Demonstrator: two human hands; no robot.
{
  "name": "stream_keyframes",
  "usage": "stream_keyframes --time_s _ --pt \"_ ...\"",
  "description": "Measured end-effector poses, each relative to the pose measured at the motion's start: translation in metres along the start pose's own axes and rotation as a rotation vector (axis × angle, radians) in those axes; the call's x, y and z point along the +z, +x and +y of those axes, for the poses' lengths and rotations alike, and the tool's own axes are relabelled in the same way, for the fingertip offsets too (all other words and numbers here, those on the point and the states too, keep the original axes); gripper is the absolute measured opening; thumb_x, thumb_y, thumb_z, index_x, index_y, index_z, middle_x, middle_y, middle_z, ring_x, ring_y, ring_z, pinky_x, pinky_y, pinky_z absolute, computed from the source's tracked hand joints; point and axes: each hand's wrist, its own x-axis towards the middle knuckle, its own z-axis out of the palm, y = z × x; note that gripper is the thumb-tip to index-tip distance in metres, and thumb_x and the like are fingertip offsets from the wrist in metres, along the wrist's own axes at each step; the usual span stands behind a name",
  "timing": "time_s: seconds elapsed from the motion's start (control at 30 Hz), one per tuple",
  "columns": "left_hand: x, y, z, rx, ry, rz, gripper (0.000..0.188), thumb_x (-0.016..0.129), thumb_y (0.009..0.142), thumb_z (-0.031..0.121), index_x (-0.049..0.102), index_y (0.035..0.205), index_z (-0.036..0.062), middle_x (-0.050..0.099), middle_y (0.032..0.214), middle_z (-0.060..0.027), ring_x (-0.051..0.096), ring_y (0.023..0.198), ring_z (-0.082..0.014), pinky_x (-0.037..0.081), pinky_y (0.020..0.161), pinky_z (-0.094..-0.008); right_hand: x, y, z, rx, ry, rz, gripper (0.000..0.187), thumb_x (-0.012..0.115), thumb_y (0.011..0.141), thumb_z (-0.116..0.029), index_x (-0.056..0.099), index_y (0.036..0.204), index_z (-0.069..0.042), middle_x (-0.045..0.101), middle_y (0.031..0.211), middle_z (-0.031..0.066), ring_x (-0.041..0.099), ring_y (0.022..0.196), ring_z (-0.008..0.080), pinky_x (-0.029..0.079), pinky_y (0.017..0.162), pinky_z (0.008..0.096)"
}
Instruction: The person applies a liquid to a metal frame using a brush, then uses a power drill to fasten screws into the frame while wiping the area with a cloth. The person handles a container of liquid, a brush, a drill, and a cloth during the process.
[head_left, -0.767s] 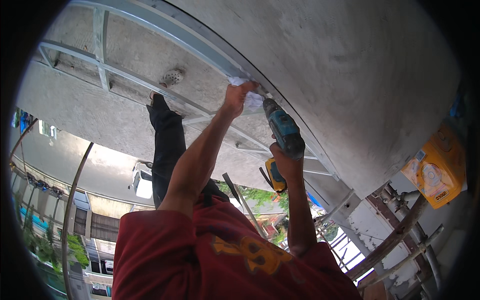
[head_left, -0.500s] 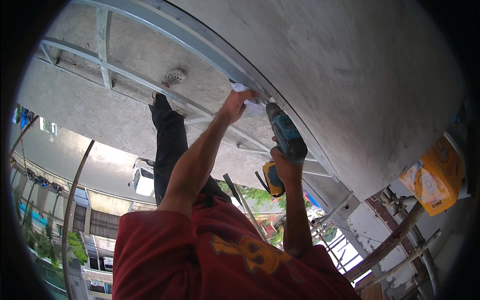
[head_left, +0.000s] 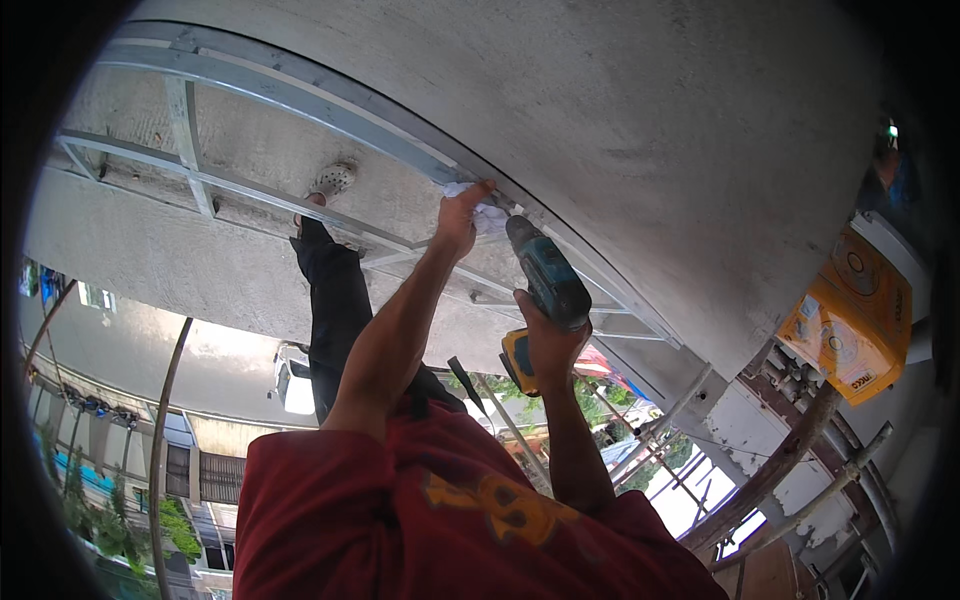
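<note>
Wearing a dark red shirt (head_left: 330,510) with a yellow print on the chest. Gripping a teal and black drill (head_left: 550,275) in the right hand (head_left: 555,345), fingers wrapped round the handle just above a yellow and black battery (head_left: 517,362). Holding the drill with its chuck (head_left: 517,227) up near the long outer edge of a grey metal frame (head_left: 182,120); cannot tell about contact at the tip. Clutching crumpled white material (head_left: 489,220) in the left hand (head_left: 459,220), closed on it at that same outer edge, just left of the chuck. Facing a smooth grey wall (head_left: 680,150) past the frame's outer edge. Reaching with a dark trouser leg (head_left: 335,300) toward a grey perforated clog (head_left: 336,178), beyond the frame's crossbars. Farther off, beyond the wall's lower right edge, with a yellow box (head_left: 850,310) near a wooden pole (head_left: 785,460). Farthest away, at left, with a white vehicle (head_left: 296,390) and green plants (head_left: 180,530).
</note>
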Motion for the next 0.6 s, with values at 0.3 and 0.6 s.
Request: stream_keyframes --time_s 0.3,0.6 --pt "-0.001 0.002 -0.001 -0.068 -0.019 -0.007 0.038 0.071 0.08 0.016 0.057 0.113 0.003 0.064 0.103 -0.0095 0.064 0.097 -0.0241 0.052 0.084 -0.0394 -0.016 0.015 -0.002 -0.12 -0.071 -0.123 0.032 0.079 0.07 -0.008 0.063 0.097 -0.003 0.068 0.079 0.0142 0.068 0.069 0.031 0.054 0.066 0.0371" --pt "-0.01 0.005 -0.004 -0.139 -0.043 -0.035 0.03 0.069 0.076 0.018 0.061 0.104 0.0106 0.066 0.102 -0.0043 0.064 0.095 -0.0231 0.053 0.088 -0.0419 -0.011 0.017 0.003 -0.039 -0.017 -0.188 0.039 0.078 0.069 -0.012 0.064 0.105 -0.006 0.07 0.087 0.0159 0.068 0.078 0.0366 0.055 0.07 0.042"
